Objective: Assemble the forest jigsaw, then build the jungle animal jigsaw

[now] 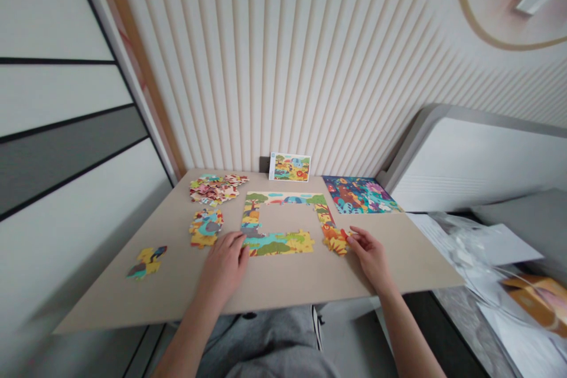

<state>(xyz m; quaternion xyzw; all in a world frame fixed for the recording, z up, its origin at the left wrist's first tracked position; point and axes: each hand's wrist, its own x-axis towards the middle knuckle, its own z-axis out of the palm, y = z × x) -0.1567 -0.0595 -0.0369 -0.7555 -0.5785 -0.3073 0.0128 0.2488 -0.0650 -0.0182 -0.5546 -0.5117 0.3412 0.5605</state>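
A jigsaw frame [283,197] of joined pieces lies on the table, its middle showing bare tabletop. My left hand [228,257] rests at its lower left corner, fingers bent and close together; whether anything is under them is hidden. My right hand [367,251] has its thumb and fingertips at the right edge of a joined orange and yellow section [335,240], near the frame's lower right. A small joined cluster [206,227] lies left of the frame, and a few yellow and grey pieces [147,262] lie further left.
A heap of loose pieces [215,189] is at the back left of the table [292,283]. A picture card [290,167] leans on the ribbed wall. A dark blue picture puzzle [363,195] lies at the back right. Plastic wrapping and papers [469,242] are beyond the right edge.
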